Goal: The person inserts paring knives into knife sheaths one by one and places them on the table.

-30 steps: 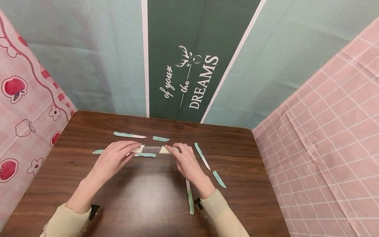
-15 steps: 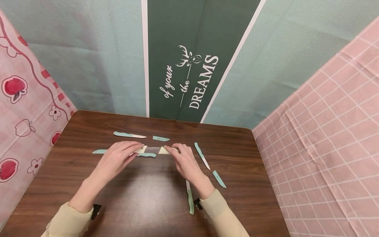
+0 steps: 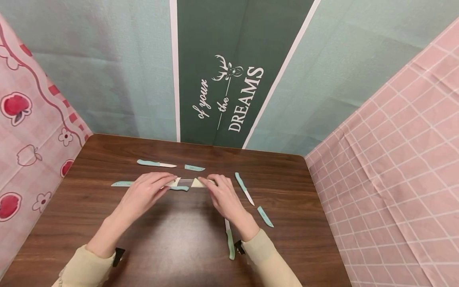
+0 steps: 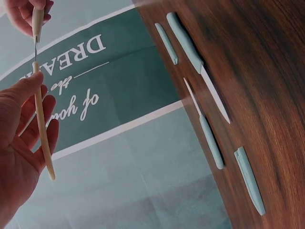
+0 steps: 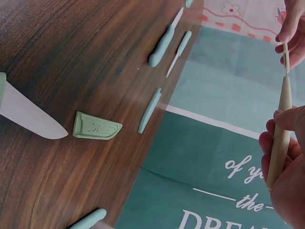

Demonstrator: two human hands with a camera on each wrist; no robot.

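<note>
Above the table, both hands hold a cream-handled knife (image 5: 281, 138) and its cream sheath (image 4: 42, 119) in line, end to end. My left hand (image 3: 147, 191) pinches the sheath between thumb and fingers. My right hand (image 3: 225, 197) grips the knife's handle. Between the hands a short stretch of blade (image 3: 185, 182) shows; its tip is inside the sheath. Partly behind the left hand lies a blue knife (image 4: 186, 45) on the table, with a blue sheath (image 3: 122, 184) to its left.
On the brown table (image 3: 172, 239) lie another blue knife (image 3: 155, 163) and blue sheath (image 3: 195, 168) at the back. A third blue knife (image 3: 244, 188) and sheath (image 3: 265, 217) lie right. A green knife (image 3: 230, 244) and green sheath (image 5: 97, 128) lie near my right arm.
My left hand has moved right with the cream sheath, toward the knife's handle. Less of the blade shows between the hands. The right hand has stayed almost still.
</note>
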